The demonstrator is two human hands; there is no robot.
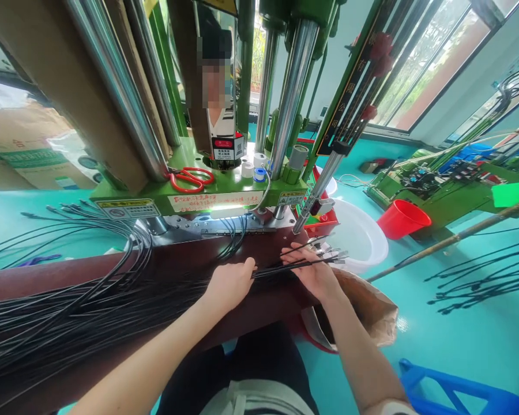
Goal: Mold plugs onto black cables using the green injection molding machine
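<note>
My left hand (230, 287) is closed round a bundle of thin black cables (277, 270) above the dark red bench top. To the right, my right hand (315, 275) lies palm up with fingers stretched out, and the cables pass across it. Metal-looking tips (339, 255) stick out past that palm. A large heap of black cables (82, 314) spreads over the bench to the left. A few more cables (234, 239) hang from the lit opening of a green press (225, 187) just beyond my hands.
Red-handled scissors (190, 180) and small tape rolls (260, 174) lie on the press. Right of the bench are a paper sack (383, 311), a white tub (378, 236) and a red bucket (404, 219). A blue stool (467, 392) stands lower right. Hanging cables (480, 282) are farther right.
</note>
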